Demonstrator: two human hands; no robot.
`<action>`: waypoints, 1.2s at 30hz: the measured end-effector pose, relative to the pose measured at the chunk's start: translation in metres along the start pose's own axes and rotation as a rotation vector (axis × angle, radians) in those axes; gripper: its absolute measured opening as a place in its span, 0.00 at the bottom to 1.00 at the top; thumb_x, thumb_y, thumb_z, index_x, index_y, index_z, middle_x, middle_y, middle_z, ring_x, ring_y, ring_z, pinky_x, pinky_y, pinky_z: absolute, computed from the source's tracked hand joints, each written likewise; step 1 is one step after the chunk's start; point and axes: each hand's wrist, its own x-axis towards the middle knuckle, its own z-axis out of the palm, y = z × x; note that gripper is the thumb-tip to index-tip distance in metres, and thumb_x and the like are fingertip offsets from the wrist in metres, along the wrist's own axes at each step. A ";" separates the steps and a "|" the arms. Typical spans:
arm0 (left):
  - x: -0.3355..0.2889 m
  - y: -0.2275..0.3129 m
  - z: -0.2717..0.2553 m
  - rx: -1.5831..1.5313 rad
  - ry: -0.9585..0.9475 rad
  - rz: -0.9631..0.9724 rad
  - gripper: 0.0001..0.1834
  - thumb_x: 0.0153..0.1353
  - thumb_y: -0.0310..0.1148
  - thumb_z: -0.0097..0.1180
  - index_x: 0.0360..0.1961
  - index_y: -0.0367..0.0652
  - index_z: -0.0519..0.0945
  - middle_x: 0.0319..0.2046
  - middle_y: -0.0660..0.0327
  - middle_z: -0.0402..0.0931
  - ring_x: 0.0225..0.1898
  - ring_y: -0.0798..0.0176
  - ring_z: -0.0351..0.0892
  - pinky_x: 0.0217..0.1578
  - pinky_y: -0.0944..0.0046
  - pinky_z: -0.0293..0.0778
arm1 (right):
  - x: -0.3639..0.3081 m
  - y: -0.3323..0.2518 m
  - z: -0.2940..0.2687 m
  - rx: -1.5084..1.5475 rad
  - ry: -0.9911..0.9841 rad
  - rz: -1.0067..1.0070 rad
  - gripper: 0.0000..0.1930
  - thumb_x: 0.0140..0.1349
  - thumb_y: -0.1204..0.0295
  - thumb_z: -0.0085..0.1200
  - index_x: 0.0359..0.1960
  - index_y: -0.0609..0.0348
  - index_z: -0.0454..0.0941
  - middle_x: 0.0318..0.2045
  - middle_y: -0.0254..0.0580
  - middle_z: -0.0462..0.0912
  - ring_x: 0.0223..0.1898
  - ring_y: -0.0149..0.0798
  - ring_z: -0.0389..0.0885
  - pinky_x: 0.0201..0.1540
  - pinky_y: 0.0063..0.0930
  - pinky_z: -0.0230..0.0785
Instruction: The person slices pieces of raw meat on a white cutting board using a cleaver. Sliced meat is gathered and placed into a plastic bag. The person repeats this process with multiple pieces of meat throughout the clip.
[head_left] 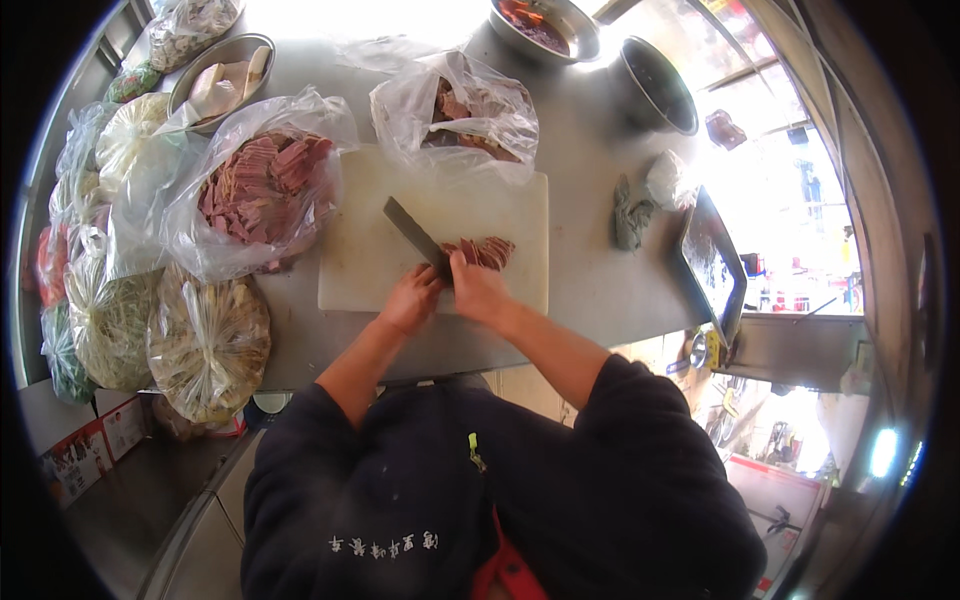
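A wide-bladed kitchen knife lies slantwise over the white cutting board, its blade pointing to the far left. My right hand is closed around its near end, where the handle is hidden. Close against the blade on its left side is my left hand, with fingers curled; what they hold, if anything, does not show. Thin slices of reddish-brown meat are bunched on the board just right of the knife, beyond my right hand.
Left of the board sits an open plastic bag of sliced meat; another bag with meat rests at the board's far edge. Several tied bags crowd the left side. Metal bowls stand far right, a dark tray nearer.
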 end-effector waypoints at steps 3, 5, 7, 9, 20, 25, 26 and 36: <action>-0.002 0.002 -0.011 -0.059 -0.007 -0.027 0.13 0.52 0.24 0.57 0.40 0.45 0.82 0.43 0.59 0.78 0.51 0.50 0.76 0.49 0.53 0.79 | 0.015 -0.020 -0.051 -0.055 -0.094 -0.013 0.19 0.59 0.78 0.54 0.50 0.66 0.63 0.34 0.63 0.86 0.37 0.64 0.86 0.39 0.57 0.77; -0.008 0.001 -0.014 -0.016 -0.008 -0.030 0.13 0.52 0.24 0.57 0.40 0.45 0.83 0.43 0.60 0.79 0.50 0.50 0.76 0.48 0.53 0.80 | 0.005 -0.029 -0.053 -0.038 -0.115 0.012 0.19 0.59 0.77 0.54 0.50 0.66 0.63 0.34 0.62 0.86 0.37 0.63 0.87 0.39 0.56 0.77; 0.003 0.001 -0.014 0.004 -0.023 -0.014 0.13 0.51 0.24 0.58 0.39 0.46 0.83 0.44 0.61 0.79 0.50 0.50 0.77 0.49 0.54 0.80 | 0.002 -0.012 -0.016 -0.042 -0.073 0.077 0.20 0.59 0.76 0.56 0.50 0.66 0.63 0.34 0.62 0.86 0.38 0.63 0.87 0.40 0.55 0.78; 0.001 0.000 -0.015 0.026 -0.081 -0.033 0.13 0.52 0.24 0.58 0.39 0.47 0.84 0.44 0.63 0.79 0.50 0.50 0.77 0.49 0.54 0.80 | 0.005 -0.008 -0.005 -0.045 -0.074 0.070 0.19 0.60 0.76 0.56 0.50 0.66 0.63 0.34 0.63 0.86 0.39 0.63 0.87 0.41 0.56 0.78; 0.002 0.000 -0.022 -0.198 -0.095 -0.156 0.15 0.52 0.20 0.57 0.41 0.43 0.85 0.43 0.56 0.80 0.45 0.46 0.79 0.46 0.52 0.80 | 0.013 -0.003 -0.004 0.019 0.042 -0.012 0.17 0.61 0.77 0.50 0.51 0.66 0.63 0.33 0.64 0.85 0.37 0.67 0.86 0.41 0.58 0.77; -0.012 -0.007 -0.016 -0.320 -0.085 -0.163 0.13 0.54 0.20 0.57 0.42 0.40 0.83 0.42 0.54 0.80 0.43 0.44 0.80 0.45 0.51 0.79 | 0.005 -0.011 -0.021 0.023 -0.054 -0.046 0.17 0.60 0.78 0.48 0.51 0.68 0.63 0.33 0.66 0.85 0.37 0.68 0.85 0.40 0.59 0.76; -0.016 -0.008 -0.008 -0.257 -0.073 -0.133 0.12 0.54 0.20 0.57 0.41 0.40 0.82 0.41 0.54 0.80 0.43 0.44 0.80 0.45 0.52 0.79 | 0.003 -0.005 -0.008 0.032 -0.026 -0.039 0.18 0.60 0.78 0.48 0.52 0.68 0.63 0.33 0.66 0.85 0.37 0.67 0.85 0.39 0.60 0.75; -0.010 0.008 -0.014 -0.020 0.082 -0.011 0.09 0.53 0.23 0.59 0.37 0.42 0.82 0.42 0.58 0.81 0.44 0.49 0.81 0.45 0.56 0.80 | -0.003 -0.019 -0.016 -0.012 -0.078 0.005 0.17 0.58 0.78 0.54 0.47 0.67 0.63 0.33 0.65 0.85 0.37 0.67 0.85 0.40 0.57 0.77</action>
